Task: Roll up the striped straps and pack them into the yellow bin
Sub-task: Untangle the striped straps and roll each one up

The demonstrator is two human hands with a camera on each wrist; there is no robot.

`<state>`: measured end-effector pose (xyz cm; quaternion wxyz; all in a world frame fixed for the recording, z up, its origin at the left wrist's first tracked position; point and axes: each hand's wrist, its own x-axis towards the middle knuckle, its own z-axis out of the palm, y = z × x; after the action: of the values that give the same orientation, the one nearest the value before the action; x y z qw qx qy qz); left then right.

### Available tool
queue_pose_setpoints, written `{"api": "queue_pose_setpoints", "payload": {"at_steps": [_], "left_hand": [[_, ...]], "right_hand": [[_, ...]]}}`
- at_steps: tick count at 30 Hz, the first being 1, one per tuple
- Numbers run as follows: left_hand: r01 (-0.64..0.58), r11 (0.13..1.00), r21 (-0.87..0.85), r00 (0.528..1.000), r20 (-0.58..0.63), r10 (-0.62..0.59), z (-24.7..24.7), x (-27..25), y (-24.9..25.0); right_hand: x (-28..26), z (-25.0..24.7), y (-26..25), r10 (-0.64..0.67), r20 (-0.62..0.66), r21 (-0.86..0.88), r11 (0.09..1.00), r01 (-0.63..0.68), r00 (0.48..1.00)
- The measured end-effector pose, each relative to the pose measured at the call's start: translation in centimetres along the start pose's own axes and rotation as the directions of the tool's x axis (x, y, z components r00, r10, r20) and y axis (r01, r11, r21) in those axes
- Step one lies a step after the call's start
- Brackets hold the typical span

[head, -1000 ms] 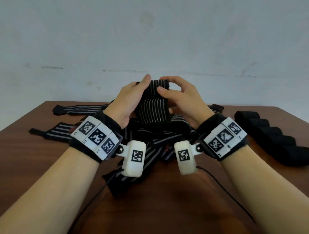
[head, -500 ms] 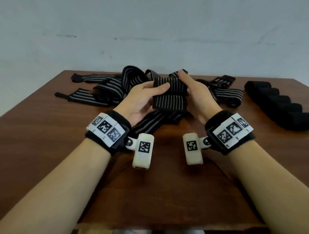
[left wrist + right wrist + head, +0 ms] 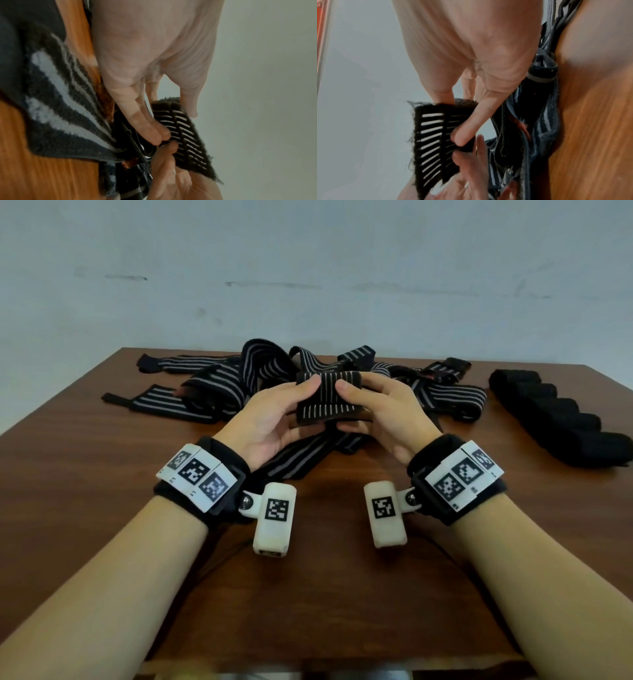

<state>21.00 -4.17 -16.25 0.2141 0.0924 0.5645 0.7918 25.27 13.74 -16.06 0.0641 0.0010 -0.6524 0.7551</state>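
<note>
Striped strap (image 3: 328,398) mid-roll, held above the desk's middle. My left hand (image 3: 270,419) and right hand (image 3: 383,412) both pinch the half-formed roll, thumbs on top, fingers curled beneath, wrists angled inward. Its loose tail (image 3: 301,453) trails down to the desk (image 3: 85,508). Rolling step, I judge; next needs tight, even turns. Unrolled straps (image 3: 222,385) lie heaped toward the far edge. No yellow bin in view.
</note>
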Motion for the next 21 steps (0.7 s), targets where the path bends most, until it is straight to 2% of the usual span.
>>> {"api": "queue_pose_setpoints", "payload": {"at_steps": [6, 9, 15, 21], "left_hand": [[0.078, 0.988, 0.137, 0.996, 0.036, -0.083, 0.02, 0.08, 0.01], [0.053, 0.989, 0.136, 0.999, 0.002, -0.053, -0.08, 0.14, -0.07], [-0.023, 0.995, 0.095, 1.000, 0.005, 0.023, 0.12, -0.26, -0.22], [-0.076, 0.992, 0.097, 0.997, 0.004, 0.076, -0.39, -0.19, -0.38]], "right_hand": [[0.25, -0.11, 0.17, -0.029, 0.034, 0.014, 0.999, 0.029, 0.999], [0.43, -0.27, 0.29, -0.028, 0.056, -0.039, 0.999, 0.030, 0.998], [0.09, 0.03, -0.13, 0.091, 0.066, -0.017, 0.996, -0.090, 0.994], [0.17, -0.08, 0.13, 0.141, 0.016, -0.031, 0.990, -0.140, 0.990]]}}
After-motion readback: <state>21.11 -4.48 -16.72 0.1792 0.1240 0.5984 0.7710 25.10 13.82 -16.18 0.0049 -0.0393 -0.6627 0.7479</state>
